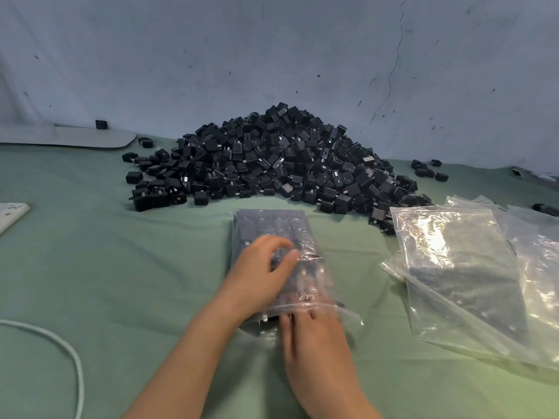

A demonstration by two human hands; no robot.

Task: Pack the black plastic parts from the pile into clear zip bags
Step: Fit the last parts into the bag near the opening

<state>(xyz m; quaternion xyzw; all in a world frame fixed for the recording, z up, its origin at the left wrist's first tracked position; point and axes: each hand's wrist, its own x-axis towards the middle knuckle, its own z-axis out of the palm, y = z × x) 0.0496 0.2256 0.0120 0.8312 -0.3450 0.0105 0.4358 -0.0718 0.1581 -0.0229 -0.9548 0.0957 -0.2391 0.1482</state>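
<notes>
1. Green cloth covers the surface (121,267) across the whole lower half of the frame
2. A pile of black plastic parts (272,158) sits at the centre, its back edge against a blue-grey wall (211,55) that shows a thin crack at the upper right
3. A few loose parts (429,170) lie apart from the pile at the right
4. The filled zip bag (272,225) lies flat just below the pile, at the centre of the frame, packed with black parts and with its mouth towards the lower edge
5. The left hand (260,279) rests on top of this bag; its grip is curled, fingers bent over the plastic and thumb pressed against it
6. The right hand (314,343) reaches in from the lower centre to the bag's mouth; its grip is spread, fingers straight, the tips touching the plastic there, somewhat blurred
7. A loose stack of empty zip bags (453,267) lies at the right of the frame, near the filled bag but apart from it, its top edge touching the foot of the pile
8. A white cable (72,352) curves through the lower left
9. A white object (10,214) is cut off by the left edge
10. A flat grey board (75,137) lies at the upper left, with a single black part (101,124) at its far edge
</notes>
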